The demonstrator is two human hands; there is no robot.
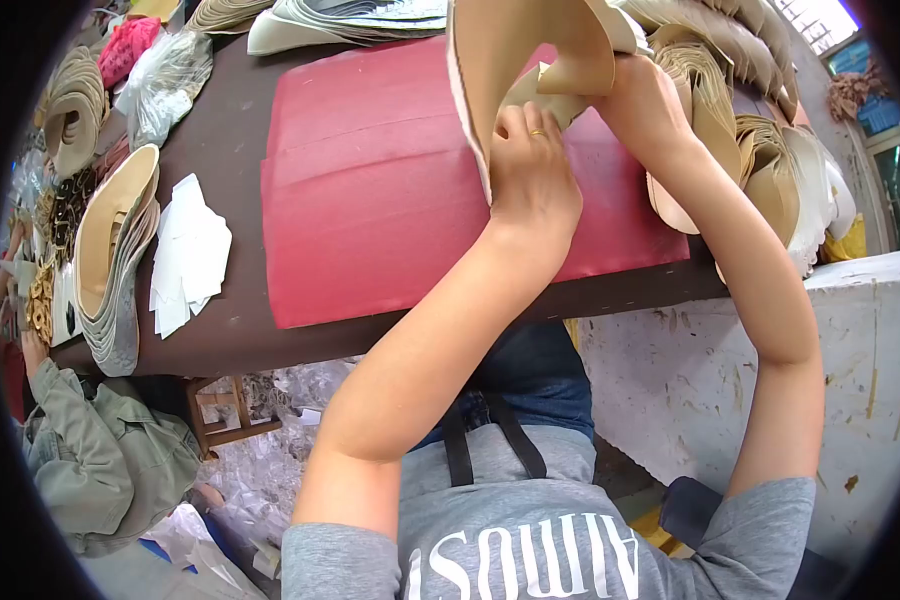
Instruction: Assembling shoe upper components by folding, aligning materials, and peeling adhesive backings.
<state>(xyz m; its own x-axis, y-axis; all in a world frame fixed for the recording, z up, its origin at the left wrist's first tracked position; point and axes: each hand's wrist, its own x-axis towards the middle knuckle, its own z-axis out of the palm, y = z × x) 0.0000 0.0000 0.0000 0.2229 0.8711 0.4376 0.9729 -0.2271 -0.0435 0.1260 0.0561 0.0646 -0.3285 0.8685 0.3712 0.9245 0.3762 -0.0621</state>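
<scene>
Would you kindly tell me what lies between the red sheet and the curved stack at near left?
In the head view, white pieces lie beside the curved stack, with dark tabletop between them and the red sheet.

Looks steeply down from the person's head, through the left one of two side-by-side fisheye cameras. Faces forward over the grey shirt [580,500] and both bare forearms [450,310], toward the worktop [235,270] beyond. Comes upright and unmirrored, true to the person's own left and right. Lies near the hands [537,175], close enough to show a ring [537,132] on one finger, and catches both high and right of centre. Sweeps very wide, from a co-worker's green sleeve [85,440] at the left rim to a white wall [850,350] at the right. Bends straight edges toward the rim and fades to black at both sides.
</scene>
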